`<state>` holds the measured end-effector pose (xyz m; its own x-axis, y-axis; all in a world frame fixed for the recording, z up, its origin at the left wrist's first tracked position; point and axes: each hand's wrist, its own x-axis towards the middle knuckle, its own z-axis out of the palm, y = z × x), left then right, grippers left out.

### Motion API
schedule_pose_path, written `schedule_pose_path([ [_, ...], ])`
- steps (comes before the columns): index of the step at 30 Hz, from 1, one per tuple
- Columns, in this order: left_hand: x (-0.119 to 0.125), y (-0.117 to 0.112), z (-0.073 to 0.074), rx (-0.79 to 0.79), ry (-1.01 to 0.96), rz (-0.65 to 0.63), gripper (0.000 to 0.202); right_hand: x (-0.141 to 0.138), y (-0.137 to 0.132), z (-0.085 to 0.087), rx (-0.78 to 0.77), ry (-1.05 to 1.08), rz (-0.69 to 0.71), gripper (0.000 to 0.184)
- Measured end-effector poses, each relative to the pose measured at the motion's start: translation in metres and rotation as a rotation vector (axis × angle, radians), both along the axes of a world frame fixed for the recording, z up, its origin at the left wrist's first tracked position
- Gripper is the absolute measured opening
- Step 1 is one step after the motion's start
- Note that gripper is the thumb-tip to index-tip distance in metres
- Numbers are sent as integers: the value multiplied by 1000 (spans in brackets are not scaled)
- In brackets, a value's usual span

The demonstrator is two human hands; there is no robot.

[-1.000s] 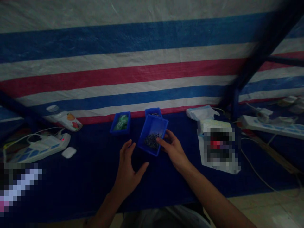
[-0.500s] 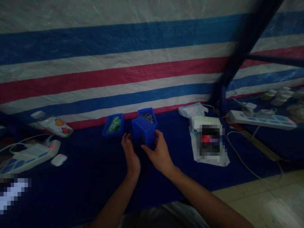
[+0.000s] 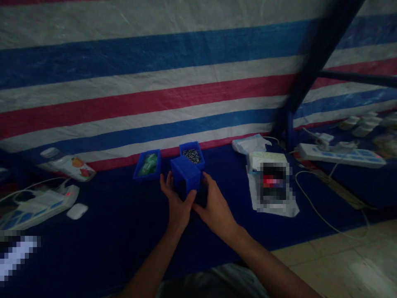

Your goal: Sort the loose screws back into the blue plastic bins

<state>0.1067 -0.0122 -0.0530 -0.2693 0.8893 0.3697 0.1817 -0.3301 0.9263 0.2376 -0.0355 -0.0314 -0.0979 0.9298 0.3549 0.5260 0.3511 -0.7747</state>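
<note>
A small blue plastic bin [image 3: 185, 171] is tilted up on its side in front of me. My left hand [image 3: 177, 205] grips it from the left, thumb on its near face and fingers along its far left side. Close by the bin's right side, my right hand [image 3: 217, 207] has its thumb and fingers apart in a curve, with a dark gap between them and the bin. Behind stands a blue bin of dark metal screws or pins [image 3: 192, 156]. To its left is another blue bin [image 3: 136, 176] holding green-and-clear small packets [image 3: 149, 164].
On the left lie a power strip [image 3: 58, 200], a white earbud case [image 3: 77, 211] and a bottle [image 3: 76, 165] on its side. To the right are a tissue pack [image 3: 266, 159], a pixelated item on white paper, a cable [image 3: 322, 223] and a second power strip [image 3: 341, 155]. A striped tarp [image 3: 186, 91] hangs behind.
My left hand has closed onto the bin from the left, its thumb now on the near face. My right hand has loosened from the bin and shifted slightly down and right.
</note>
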Motion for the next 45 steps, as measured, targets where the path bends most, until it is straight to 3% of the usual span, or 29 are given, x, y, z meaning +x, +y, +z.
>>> schedule_pose_path([
  [2, 2, 0, 3, -26, 57, 20, 117, 24, -15, -2, 147, -140, -111, 83],
  [5, 4, 3, 6, -73, 89, 50, 125, 68, -40, -8, 293, -345, -396, 73],
  [7, 4, 6, 5, -84, 80, 49, 125, 96, -53, -13, 305, -458, -568, 70],
  [9, 3, 8, 2, -82, 60, 53, 123, 118, -62, -18, 277, -539, -649, 69],
  [14, 2, 11, -3, -70, 35, 73, 122, 138, -68, -24, 189, -677, -575, 62],
  [22, 0, 9, 0, -71, -4, 69, 122, 137, -71, -22, 287, -617, -639, 50],
  [27, -1, 11, -1, -86, -54, 105, 126, 154, -63, -28, 334, -500, -736, 76],
  [31, -1, 12, -2, -81, -99, 106, 127, 167, -56, -31, 287, -548, -761, 96],
  [45, -1, 10, -1, -86, -113, 119, 126, 187, -32, -12, 141, -749, -677, 71],
])
